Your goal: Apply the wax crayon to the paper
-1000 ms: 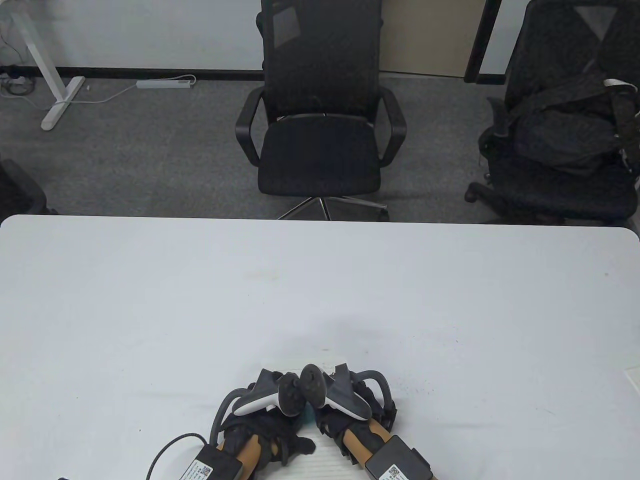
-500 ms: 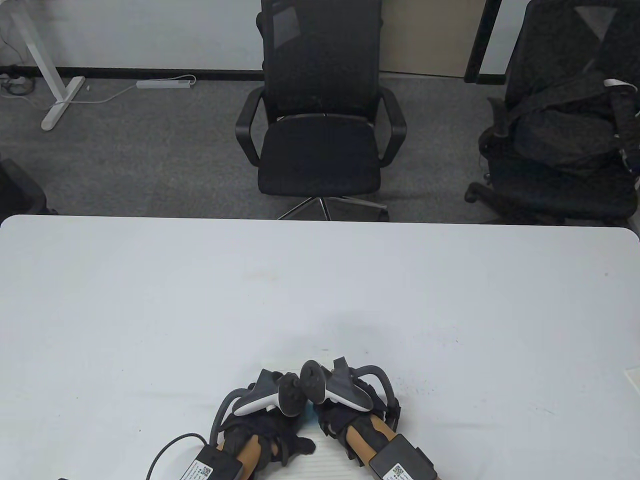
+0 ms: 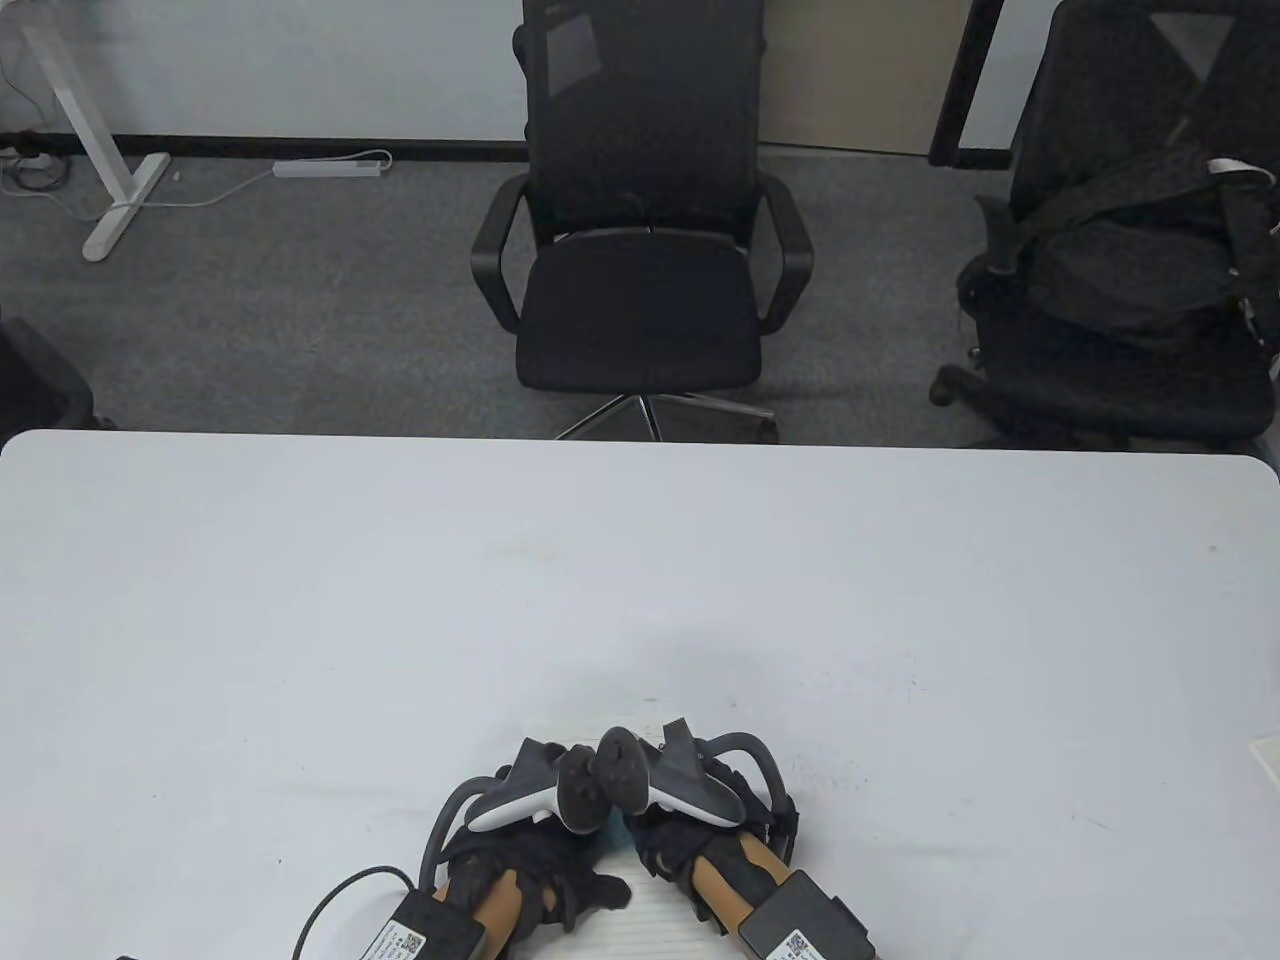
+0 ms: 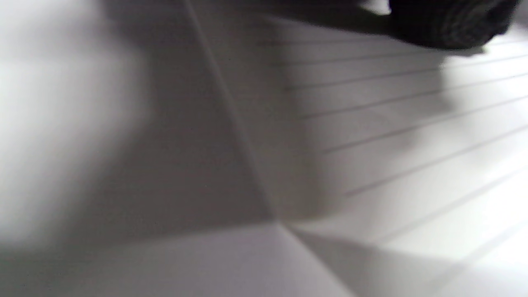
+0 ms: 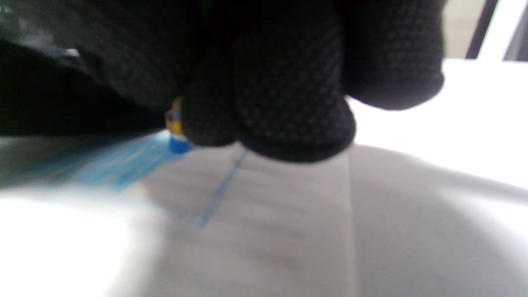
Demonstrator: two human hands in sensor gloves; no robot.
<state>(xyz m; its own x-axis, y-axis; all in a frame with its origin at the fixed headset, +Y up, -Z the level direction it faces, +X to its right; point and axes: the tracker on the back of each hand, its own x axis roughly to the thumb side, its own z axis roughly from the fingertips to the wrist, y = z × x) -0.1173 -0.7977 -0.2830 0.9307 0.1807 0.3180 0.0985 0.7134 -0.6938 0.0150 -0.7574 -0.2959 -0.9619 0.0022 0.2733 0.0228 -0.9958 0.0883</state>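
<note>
A sheet of lined white paper (image 3: 640, 915) lies at the table's near edge, mostly hidden under both hands. My left hand (image 3: 560, 880) rests on the paper, and a gloved fingertip (image 4: 445, 24) touches the lined sheet (image 4: 412, 144) in the left wrist view. My right hand (image 3: 680, 850) is just right of it and grips a blue wax crayon (image 5: 177, 134) with a yellow wrapper. The crayon tip is on the paper (image 5: 268, 231). Blue crayon strokes (image 5: 119, 165) cover the paper beside the tip, and a blue patch (image 3: 615, 835) shows between the hands.
The white table (image 3: 640, 580) stretches away beyond the hands. A black office chair (image 3: 640, 250) stands behind its far edge and another chair with a dark bag (image 3: 1130, 270) at the far right. A pale object's corner (image 3: 1268, 760) sits at the right edge.
My right hand has shifted slightly over the paper, its tracker edging left and away. My left hand has stayed in place.
</note>
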